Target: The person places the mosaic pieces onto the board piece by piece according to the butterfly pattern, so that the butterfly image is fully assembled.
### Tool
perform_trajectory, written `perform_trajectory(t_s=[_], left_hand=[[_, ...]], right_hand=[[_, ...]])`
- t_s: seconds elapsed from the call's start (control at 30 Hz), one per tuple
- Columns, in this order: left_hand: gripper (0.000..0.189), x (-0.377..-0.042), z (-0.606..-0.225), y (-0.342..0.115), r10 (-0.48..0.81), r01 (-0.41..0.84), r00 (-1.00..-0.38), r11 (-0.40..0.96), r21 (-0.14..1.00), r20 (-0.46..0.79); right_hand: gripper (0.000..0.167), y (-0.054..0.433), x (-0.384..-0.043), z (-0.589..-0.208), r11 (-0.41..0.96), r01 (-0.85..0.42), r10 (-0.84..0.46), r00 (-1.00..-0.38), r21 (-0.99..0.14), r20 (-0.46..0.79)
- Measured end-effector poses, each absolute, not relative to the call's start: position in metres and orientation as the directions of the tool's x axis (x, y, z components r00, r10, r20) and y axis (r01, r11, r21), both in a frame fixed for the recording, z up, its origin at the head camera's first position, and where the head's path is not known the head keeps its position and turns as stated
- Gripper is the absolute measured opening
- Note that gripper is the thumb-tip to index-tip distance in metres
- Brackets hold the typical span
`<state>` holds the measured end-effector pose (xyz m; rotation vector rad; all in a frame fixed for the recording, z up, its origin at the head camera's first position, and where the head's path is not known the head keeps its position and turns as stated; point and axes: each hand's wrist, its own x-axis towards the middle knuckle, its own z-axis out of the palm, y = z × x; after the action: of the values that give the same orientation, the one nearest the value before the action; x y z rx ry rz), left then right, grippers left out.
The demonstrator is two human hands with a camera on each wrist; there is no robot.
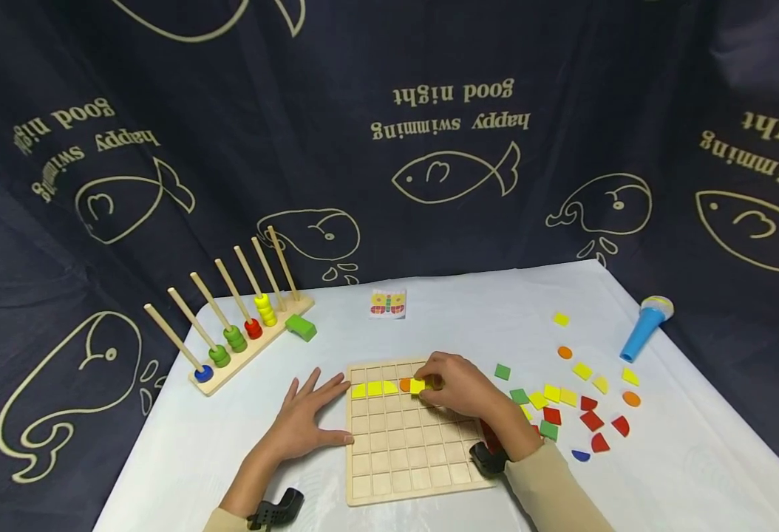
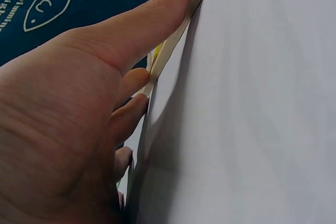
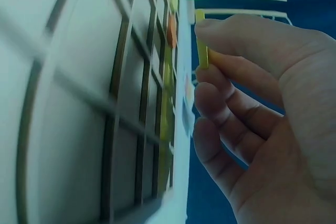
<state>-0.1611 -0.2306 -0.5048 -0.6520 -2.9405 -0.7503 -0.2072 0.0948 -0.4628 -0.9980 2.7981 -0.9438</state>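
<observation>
The filling of the grid board (image 1: pixel 399 447) looks barely begun: a few yellow and orange pieces (image 1: pixel 374 388) line one row near its twelve o'clock edge, while the rows toward six o'clock remain unfilled. The right hand's (image 1: pixel 459 384) grip pinches a yellow square (image 1: pixel 417 386) over that row; the oblique right wrist view makes any contact with the board hard to judge. The left hand (image 1: pixel 303 421) is spread, ungrasping, thumb against the nine o'clock edge. Loose tiles (image 1: pixel 552 392) still to be used, apparently, scatter at three o'clock. The counter (image 1: pixel 163 473) wears a white cover; a dark fish-printed curtain (image 1: pixel 336 148) hangs at twelve, behind a small butterfly card (image 1: pixel 388 304).
</observation>
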Motion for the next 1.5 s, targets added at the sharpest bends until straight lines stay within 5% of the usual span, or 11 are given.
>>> perform_trajectory(t_s=[0.97,1.5], left_hand=[[0.093,-0.162,-0.506,-0.232,0.408,0.434,-0.899,0.787,0.438,0.159],[0.092,-0.162,-0.503,-0.231,0.401,0.423,-0.904,0.788,0.448,0.149]], right_hand=[[0.023,0.004,-0.194,-0.469,0.599,-0.711,-0.715,-0.682,-0.368,0.154],[0.016,0.004,-0.192,-0.467,0.629,-0.692,-0.692,-0.706,-0.353,0.152]])
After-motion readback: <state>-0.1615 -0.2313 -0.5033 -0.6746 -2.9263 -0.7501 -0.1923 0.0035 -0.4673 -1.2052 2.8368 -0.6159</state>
